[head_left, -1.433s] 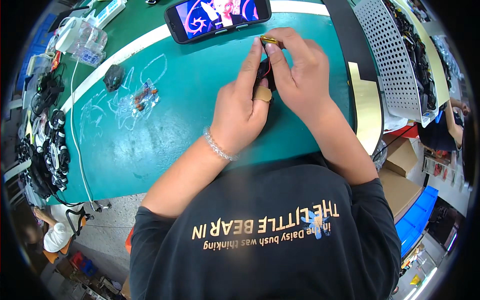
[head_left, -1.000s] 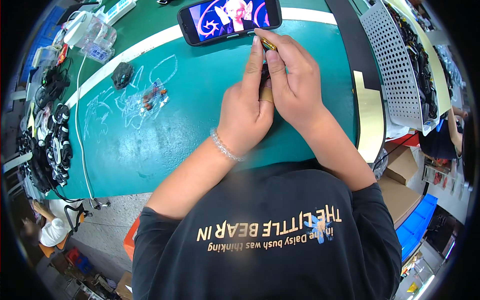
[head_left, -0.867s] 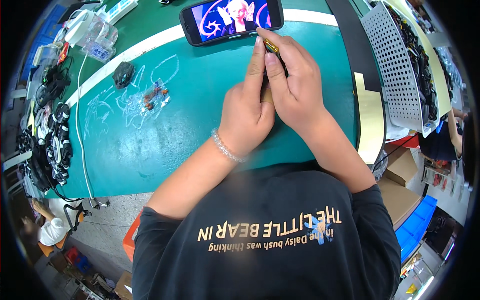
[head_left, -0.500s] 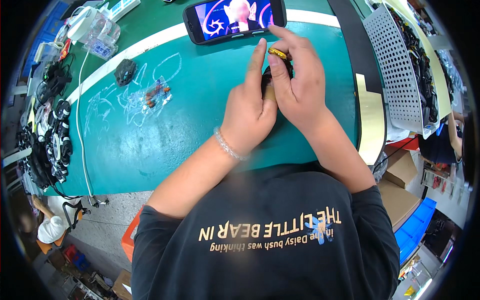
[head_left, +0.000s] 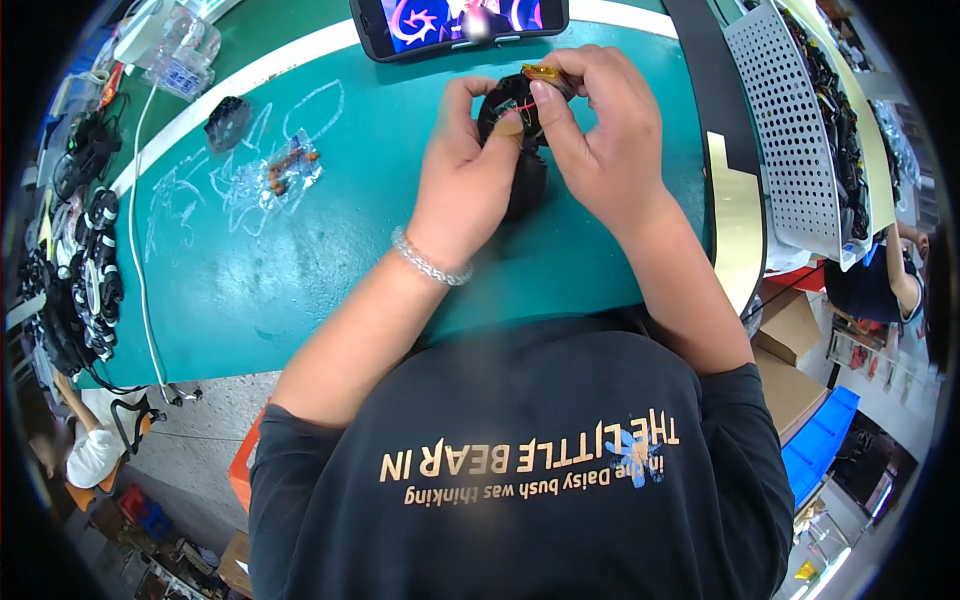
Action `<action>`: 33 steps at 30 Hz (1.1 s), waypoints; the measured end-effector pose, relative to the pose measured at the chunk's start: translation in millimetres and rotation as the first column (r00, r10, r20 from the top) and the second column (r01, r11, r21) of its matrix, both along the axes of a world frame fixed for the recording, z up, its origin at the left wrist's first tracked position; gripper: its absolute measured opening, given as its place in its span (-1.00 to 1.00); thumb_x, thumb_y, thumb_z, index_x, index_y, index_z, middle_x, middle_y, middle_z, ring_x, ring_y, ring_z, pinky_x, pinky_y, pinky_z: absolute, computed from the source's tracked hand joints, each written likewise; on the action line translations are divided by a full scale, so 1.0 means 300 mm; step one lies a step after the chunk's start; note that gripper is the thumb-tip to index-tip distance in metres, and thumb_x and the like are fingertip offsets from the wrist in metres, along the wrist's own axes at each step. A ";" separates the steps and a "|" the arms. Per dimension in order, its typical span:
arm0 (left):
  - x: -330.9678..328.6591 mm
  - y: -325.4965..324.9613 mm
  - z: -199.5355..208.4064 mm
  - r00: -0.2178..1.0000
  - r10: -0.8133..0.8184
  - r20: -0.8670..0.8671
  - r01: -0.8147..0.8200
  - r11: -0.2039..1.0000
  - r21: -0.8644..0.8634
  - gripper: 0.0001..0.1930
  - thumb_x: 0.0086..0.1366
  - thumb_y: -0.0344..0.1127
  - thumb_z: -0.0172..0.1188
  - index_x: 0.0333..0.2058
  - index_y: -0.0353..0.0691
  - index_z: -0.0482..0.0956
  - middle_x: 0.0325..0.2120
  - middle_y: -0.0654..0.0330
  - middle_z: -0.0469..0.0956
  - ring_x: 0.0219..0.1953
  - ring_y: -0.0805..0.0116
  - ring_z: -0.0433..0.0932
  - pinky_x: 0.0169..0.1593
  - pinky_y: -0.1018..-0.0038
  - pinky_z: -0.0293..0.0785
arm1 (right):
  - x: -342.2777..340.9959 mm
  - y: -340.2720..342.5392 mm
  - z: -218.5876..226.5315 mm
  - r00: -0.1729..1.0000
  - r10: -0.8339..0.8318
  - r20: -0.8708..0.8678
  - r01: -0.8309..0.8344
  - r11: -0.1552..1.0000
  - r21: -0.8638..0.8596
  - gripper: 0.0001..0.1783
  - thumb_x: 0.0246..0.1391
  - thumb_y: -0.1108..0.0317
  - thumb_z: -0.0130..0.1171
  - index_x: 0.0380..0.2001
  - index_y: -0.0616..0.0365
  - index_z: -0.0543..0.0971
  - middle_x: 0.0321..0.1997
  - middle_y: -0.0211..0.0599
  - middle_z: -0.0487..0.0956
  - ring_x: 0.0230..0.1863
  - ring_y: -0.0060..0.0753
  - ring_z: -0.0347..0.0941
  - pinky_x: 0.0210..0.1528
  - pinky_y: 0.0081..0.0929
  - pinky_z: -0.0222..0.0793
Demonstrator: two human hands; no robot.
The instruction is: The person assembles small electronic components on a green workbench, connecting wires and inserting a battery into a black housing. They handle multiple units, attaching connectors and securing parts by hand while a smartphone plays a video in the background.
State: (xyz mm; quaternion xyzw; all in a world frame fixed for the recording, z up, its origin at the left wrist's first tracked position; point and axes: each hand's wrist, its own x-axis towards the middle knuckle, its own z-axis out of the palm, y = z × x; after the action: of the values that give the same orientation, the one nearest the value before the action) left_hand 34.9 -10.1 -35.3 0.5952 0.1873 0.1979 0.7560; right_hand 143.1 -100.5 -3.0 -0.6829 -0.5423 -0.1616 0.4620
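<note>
My left hand (head_left: 465,175) is closed around a black round housing (head_left: 491,112), with its thumb, wrapped in a tan cover, pressed inside. Within the opened housing a bit of green circuit board (head_left: 508,104) and thin red wires (head_left: 524,106) show. Between thumb and fingers, my right hand (head_left: 610,150) pinches a small piece wrapped in shiny yellow film (head_left: 542,73) at the housing's upper right edge. Below the housing, between my hands, is another dark rounded part (head_left: 527,190); whether it joins the housing I cannot tell.
A phone (head_left: 460,25) playing video stands at the far edge. A clear bag of small brown pieces (head_left: 290,172) and a dark lump (head_left: 228,123) lie left on the green table (head_left: 330,270). A white perforated basket (head_left: 785,140) of black parts stands right; black-and-white items (head_left: 103,260) pile left.
The housing has tilted so its inside with board and wires shows. My left fingers have shifted to its upper left rim. The yellow piece has moved slightly up and left with my right hand.
</note>
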 end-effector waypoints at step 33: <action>-0.010 0.015 0.010 0.971 -0.227 -0.076 0.235 0.967 0.103 -0.70 0.26 -0.40 0.04 -0.04 -0.35 0.32 -0.32 0.25 0.48 -0.35 0.62 0.40 -0.28 0.65 0.37 | 0.086 -0.062 0.091 0.952 0.301 -0.050 -0.288 0.831 -0.476 -0.87 -0.12 0.47 0.20 -0.45 0.19 0.47 -0.47 -0.25 0.47 -0.35 -0.12 0.39 -0.31 -0.25 0.30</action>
State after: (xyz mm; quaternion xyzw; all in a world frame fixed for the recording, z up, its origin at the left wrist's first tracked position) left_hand 31.9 -5.4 -32.3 0.6601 0.1294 0.0996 0.7332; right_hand 169.0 -119.1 24.4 -0.6818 -0.6699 0.0411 0.2911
